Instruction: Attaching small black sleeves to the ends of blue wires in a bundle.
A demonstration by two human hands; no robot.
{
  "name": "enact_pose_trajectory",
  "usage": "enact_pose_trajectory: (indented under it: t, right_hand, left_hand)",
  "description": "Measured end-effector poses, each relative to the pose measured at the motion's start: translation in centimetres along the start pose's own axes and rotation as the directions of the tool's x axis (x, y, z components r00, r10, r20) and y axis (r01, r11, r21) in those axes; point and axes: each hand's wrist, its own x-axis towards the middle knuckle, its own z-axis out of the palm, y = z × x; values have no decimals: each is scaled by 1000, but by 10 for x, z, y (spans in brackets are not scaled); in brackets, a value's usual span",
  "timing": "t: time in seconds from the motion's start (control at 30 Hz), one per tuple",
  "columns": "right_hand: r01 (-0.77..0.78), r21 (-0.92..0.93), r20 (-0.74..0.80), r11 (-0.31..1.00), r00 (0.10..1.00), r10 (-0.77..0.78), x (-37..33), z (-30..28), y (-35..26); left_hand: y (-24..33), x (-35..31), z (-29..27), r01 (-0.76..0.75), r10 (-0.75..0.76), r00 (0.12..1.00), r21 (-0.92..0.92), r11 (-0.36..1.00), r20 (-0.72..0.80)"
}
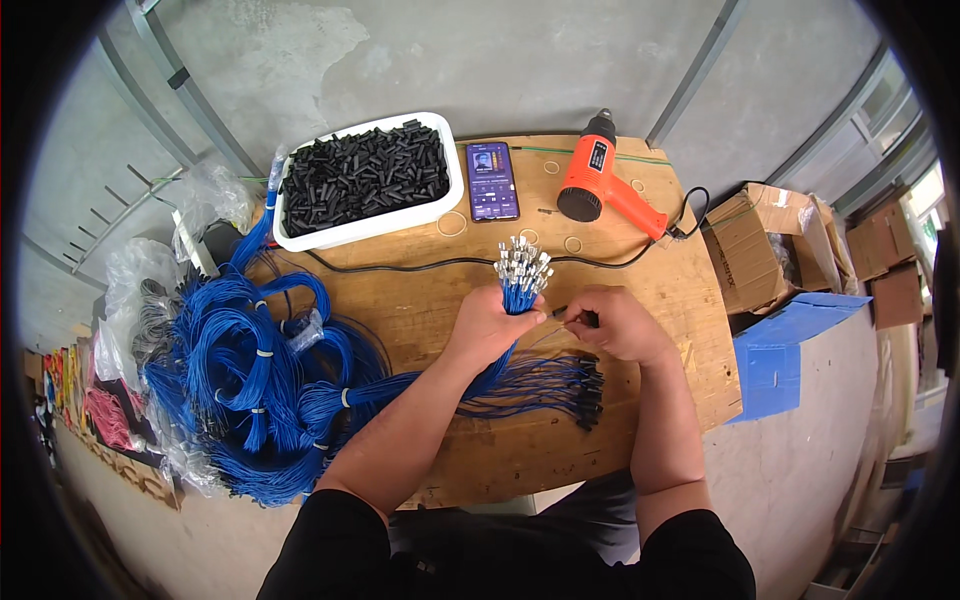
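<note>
My left hand (487, 326) is closed around an upright bundle of blue wires (519, 297), whose silver metal terminals (523, 262) fan out above the fist. Just to its right, my right hand (622, 326) pinches a small black sleeve (558, 312) between thumb and fingers, close to the left thumb. A thin wire seems to run below it. On the table beneath my hands, several blue wires (520, 386) spread rightward and end in black sleeves (586, 390). Large tied coils of blue wire (240, 360) lie to the left.
A white tub (455, 170) full of black sleeves stands at the back left of the wooden table (660, 290). Beside it lie a phone (492, 182), an orange heat gun (612, 185) with a black cord (420, 267), and rubber bands (452, 223). Cardboard boxes (745, 255) stand right.
</note>
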Motion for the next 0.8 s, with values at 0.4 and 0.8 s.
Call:
enact_pose_trajectory:
  t: [0.4,0.8]
  right_hand:
    - [-98,305,-58,947,991,121,1,2,-6]
    - [-80,290,-275,954,947,163,2,1,-6]
  left_hand:
    - [10,-1,0,-28,15,991,101,995,131]
    - [3,2,-1,169,-127,982,-352,921,141]
